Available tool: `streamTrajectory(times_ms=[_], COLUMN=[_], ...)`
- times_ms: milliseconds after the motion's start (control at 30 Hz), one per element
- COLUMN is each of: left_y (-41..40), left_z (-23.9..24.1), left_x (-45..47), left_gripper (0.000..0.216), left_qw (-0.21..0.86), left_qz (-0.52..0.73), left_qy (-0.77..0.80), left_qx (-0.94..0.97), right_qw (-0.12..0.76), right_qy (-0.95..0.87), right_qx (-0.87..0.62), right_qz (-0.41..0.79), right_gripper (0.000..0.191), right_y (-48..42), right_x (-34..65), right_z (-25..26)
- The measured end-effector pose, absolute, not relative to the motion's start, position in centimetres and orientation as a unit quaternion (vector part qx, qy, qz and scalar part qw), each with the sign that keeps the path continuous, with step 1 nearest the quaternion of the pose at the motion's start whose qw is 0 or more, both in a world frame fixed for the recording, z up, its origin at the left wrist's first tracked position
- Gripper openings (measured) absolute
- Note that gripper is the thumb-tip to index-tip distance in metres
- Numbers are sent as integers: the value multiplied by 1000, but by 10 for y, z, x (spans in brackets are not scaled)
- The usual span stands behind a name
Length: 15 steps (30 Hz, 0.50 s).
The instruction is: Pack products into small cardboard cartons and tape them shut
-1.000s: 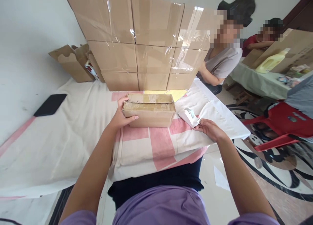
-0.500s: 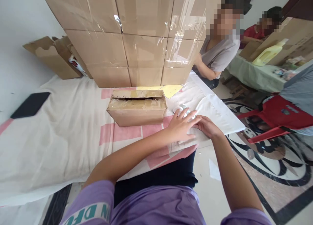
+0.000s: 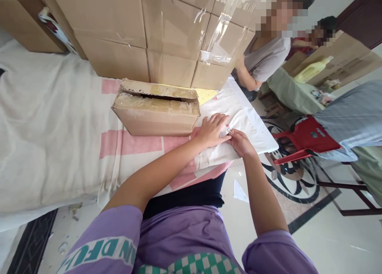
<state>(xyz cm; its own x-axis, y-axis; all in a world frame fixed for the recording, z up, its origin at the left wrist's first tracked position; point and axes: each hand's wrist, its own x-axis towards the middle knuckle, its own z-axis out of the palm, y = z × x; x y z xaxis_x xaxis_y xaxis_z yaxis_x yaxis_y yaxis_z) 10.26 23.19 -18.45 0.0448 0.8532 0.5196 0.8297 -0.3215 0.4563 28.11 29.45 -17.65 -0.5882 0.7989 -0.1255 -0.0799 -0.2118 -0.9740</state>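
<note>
My left hand (image 3: 212,131) is closed, palm down over the cloth, with its fingers bent together and its thumb reaching toward the right fingertips. What lies under the palm is hidden. My right hand (image 3: 242,143) pinches a small shiny, whitish piece (image 3: 228,131) between thumb and fingertips; its kind is too small to make out. The two hands almost meet at this piece. Left of them stands a taped cardboard box (image 3: 158,115), its top flap lifted a little along a dark gap.
A wrapped stack of cartons (image 3: 173,35) rises behind the box, near a yellow sheet (image 3: 207,95). The table's white edge (image 3: 262,135) is at the right. Beyond sit a co-worker (image 3: 265,63) and a red chair (image 3: 313,137). An opened carton (image 3: 32,23) is far left.
My left fingers, spread before over a white rounded item, have drawn together and covered it. My right fingertips now pinch a small shiny piece. The view has shifted, with the box appearing nearer.
</note>
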Motion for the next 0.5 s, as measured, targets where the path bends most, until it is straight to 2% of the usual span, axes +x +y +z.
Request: streamTrajectory(times_ms=[267,500], left_y=[241,251], left_z=[-190,-200], left_x=[94,88], left_gripper=[93,86], left_qw=[79,94], left_qz=[455,461], left_qy=[580,563], left_qx=[672,679], right_qw=[301,297], right_qy=[-560,-565], right_qx=[-306,-295], right_qz=[709,711], right_gripper=[31,31], right_y=[292,295], right_x=[284,287], right_z=[-177,-179])
